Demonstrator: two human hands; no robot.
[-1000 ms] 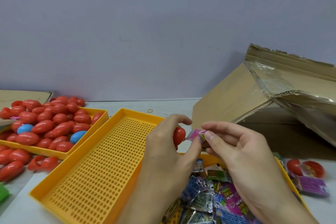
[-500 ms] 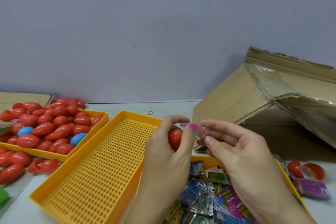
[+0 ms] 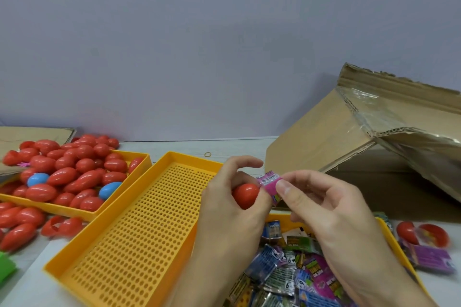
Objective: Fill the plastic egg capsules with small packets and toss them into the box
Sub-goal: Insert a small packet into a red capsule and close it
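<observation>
Midway through one fill: left hand (image 3: 232,209) gripping a red egg capsule (image 3: 245,195), right hand (image 3: 321,207) pinching a pink packet (image 3: 270,183) at its mouth, above the packet tray (image 3: 389,234), with heaped capsules (image 3: 67,172) unfilled and the box (image 3: 374,157) waiting beyond.

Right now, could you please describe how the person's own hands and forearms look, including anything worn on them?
Both the left hand and the right hand are bare: no gloves, rings, watch or bracelet show. The forearms are uncovered as far as the bottom edge of the picture, with no sleeve in view. The visible fingernails are short and unpainted.
</observation>
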